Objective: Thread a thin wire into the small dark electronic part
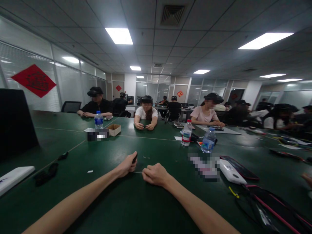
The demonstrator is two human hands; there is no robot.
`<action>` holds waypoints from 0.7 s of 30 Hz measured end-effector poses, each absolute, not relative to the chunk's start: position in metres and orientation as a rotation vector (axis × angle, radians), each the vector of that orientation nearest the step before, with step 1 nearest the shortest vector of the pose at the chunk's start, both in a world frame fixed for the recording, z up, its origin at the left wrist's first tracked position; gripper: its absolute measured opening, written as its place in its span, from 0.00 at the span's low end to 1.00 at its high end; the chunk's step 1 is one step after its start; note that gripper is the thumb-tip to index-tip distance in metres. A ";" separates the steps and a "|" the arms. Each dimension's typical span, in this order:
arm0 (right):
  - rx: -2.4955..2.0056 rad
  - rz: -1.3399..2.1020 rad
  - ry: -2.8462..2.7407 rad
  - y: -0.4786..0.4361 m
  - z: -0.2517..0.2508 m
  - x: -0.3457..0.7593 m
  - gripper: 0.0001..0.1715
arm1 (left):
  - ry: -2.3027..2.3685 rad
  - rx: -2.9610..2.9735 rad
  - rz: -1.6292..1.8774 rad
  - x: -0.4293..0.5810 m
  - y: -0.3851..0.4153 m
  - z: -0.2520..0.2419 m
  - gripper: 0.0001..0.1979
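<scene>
Both my forearms lie on a dark green table point(117, 201). My left hand point(126, 165) is closed around a small dark object point(134, 158) that sticks up past the thumb. My right hand point(154, 174) rests beside it in a loose fist with its fingers pinched together. A thin pale strand point(137, 172) runs between the two hands; I cannot make out what it is. A few tiny specks point(146, 157) lie on the table just beyond the hands.
Water bottles point(187, 132) point(208, 140) point(98, 119) and a small cardboard box point(114, 129) stand further out. A white device point(230, 171) and a phone point(240, 167) lie at right, dark straps point(46, 174) at left. Several people with headsets sit across the table.
</scene>
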State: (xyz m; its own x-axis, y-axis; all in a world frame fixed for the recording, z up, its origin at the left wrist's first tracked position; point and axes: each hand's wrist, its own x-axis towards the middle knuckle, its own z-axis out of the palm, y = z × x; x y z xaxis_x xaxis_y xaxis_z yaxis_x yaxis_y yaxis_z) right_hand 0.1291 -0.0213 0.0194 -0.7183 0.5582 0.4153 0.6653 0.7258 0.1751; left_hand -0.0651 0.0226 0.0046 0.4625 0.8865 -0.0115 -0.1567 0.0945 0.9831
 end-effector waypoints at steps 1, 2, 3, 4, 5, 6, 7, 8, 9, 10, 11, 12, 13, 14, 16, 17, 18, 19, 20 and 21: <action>-0.906 -0.429 -2.602 -0.023 0.019 0.128 0.19 | 0.749 1.193 0.890 -0.066 0.024 0.004 0.25; -0.908 -0.391 -2.571 -0.023 0.018 0.126 0.19 | 0.738 1.166 0.874 -0.068 0.026 0.004 0.25; -0.946 -0.332 -2.513 -0.023 0.018 0.125 0.19 | 0.725 1.150 0.851 -0.069 0.027 0.003 0.24; -1.002 -0.256 -2.443 -0.022 0.018 0.125 0.19 | 0.713 1.141 0.828 -0.070 0.028 0.003 0.24; -1.056 -0.173 -2.374 -0.021 0.018 0.125 0.19 | 0.703 1.134 0.814 -0.070 0.029 0.002 0.24; -1.099 -0.092 -2.318 -0.019 0.019 0.126 0.20 | 0.694 1.129 0.810 -0.071 0.029 0.001 0.24; -1.129 -0.019 -2.276 -0.017 0.019 0.127 0.20 | 0.684 1.127 0.811 -0.071 0.029 0.000 0.24; -1.146 0.039 -2.251 -0.016 0.020 0.128 0.20 | 0.673 1.128 0.814 -0.071 0.029 -0.001 0.24; -1.153 0.083 -2.238 -0.014 0.020 0.129 0.20 | 0.660 1.131 0.818 -0.071 0.029 -0.001 0.24; -1.154 0.115 -2.230 -0.013 0.021 0.129 0.20 | 0.650 1.134 0.822 -0.071 0.029 -0.002 0.23; -1.151 0.140 -2.224 -0.013 0.021 0.130 0.20 | 0.643 1.138 0.827 -0.070 0.029 -0.003 0.23; -1.149 0.159 -2.219 -0.012 0.021 0.130 0.20 | 0.639 1.142 0.829 -0.070 0.029 -0.003 0.23; -1.149 0.174 -2.212 -0.012 0.021 0.130 0.21 | 0.640 1.147 0.832 -0.070 0.029 -0.003 0.23; -1.151 0.185 -2.206 -0.012 0.021 0.130 0.21 | 0.642 1.155 0.834 -0.070 0.029 -0.003 0.23; -1.161 0.198 -2.198 -0.012 0.021 0.129 0.21 | 0.650 1.181 0.836 -0.070 0.027 -0.001 0.23; -1.165 0.201 -2.196 -0.012 0.021 0.128 0.21 | 0.653 1.202 0.834 -0.069 0.026 0.000 0.22; -1.169 0.202 -2.195 -0.012 0.020 0.128 0.21 | 0.659 1.225 0.831 -0.069 0.025 0.001 0.22; -1.171 0.201 -2.197 -0.011 0.020 0.127 0.21 | 0.667 1.250 0.827 -0.069 0.024 0.002 0.22; -1.171 0.196 -2.201 -0.011 0.019 0.127 0.21 | 0.678 1.272 0.822 -0.069 0.023 0.003 0.22; -1.170 0.188 -2.207 -0.011 0.019 0.127 0.20 | 0.692 1.291 0.818 -0.068 0.022 0.004 0.22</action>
State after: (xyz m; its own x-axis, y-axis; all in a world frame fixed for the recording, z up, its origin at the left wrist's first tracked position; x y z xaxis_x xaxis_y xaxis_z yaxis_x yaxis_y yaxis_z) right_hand 0.1266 -0.0114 0.0190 -0.4102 0.7872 0.4605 0.6980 0.5960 -0.3971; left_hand -0.0683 0.0225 0.0036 0.5489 0.8359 0.0048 -0.1335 0.0821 0.9876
